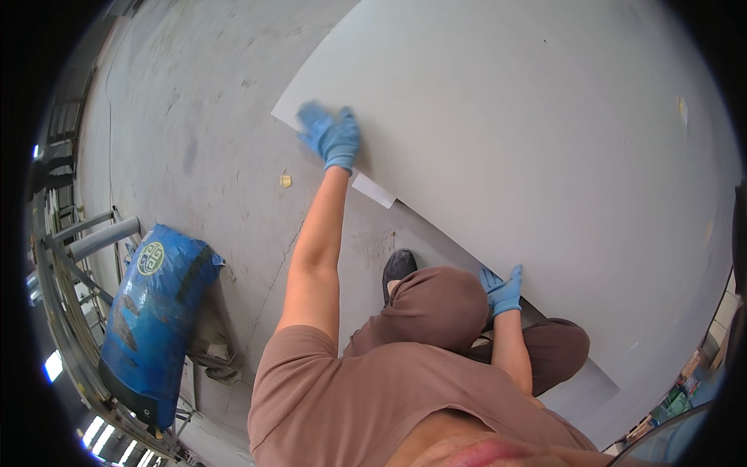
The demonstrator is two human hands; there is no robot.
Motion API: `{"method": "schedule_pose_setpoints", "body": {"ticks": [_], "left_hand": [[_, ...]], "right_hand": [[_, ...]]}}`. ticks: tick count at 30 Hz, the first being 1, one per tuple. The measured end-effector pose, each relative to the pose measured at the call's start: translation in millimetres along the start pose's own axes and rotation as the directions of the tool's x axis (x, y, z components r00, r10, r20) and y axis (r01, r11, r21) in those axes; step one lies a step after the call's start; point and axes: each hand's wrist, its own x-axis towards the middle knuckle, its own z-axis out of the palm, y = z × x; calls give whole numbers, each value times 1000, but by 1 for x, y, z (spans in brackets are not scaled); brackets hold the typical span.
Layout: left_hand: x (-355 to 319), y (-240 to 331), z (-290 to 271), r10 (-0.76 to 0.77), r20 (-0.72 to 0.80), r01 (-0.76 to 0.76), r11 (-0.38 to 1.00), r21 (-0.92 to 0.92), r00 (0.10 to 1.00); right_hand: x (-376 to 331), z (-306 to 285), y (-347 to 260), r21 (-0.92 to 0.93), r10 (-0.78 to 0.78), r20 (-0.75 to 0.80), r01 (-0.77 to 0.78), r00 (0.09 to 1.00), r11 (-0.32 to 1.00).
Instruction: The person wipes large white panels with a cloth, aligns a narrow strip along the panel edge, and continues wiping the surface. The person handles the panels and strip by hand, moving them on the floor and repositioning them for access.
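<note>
A large pale grey-white sheet [498, 132] lies in front of me, its near edge running diagonally past my knees. My left hand [331, 138], in a blue glove, is at the sheet's far left corner. Its fingers are spread and slightly blurred, and nothing shows in its grasp. Beside my knee, my right hand [504, 291], also gloved in blue, grips the near edge. Its thumb rests on top while the fingers go partly out of sight at the edge. A white strip [373, 191] juts out from under the sheet between my hands.
A blue plastic sack [152, 319] leans by a metal rack [66, 288] on the left. On the grey floor [194, 101] lies a small yellowish scrap [285, 181]. My dark shoe [399, 267] is close to the sheet's edge. Assorted items [675, 399] stand at the far right.
</note>
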Motion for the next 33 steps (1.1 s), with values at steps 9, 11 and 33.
{"method": "schedule_pose_setpoints", "body": {"ticks": [9, 11, 33], "left_hand": [[74, 50, 10, 611, 324, -642, 767, -17, 722], [101, 43, 12, 609, 330, -628, 776, -61, 721], [-46, 82, -34, 702, 228, -681, 711, -174, 674]], "right_hand": [[-7, 6, -2, 1, 12, -52, -12, 999, 1000], [-5, 5, -2, 8, 14, -61, -13, 998, 1000], [11, 7, 5, 19, -128, -80, 130, 989, 991]]}}
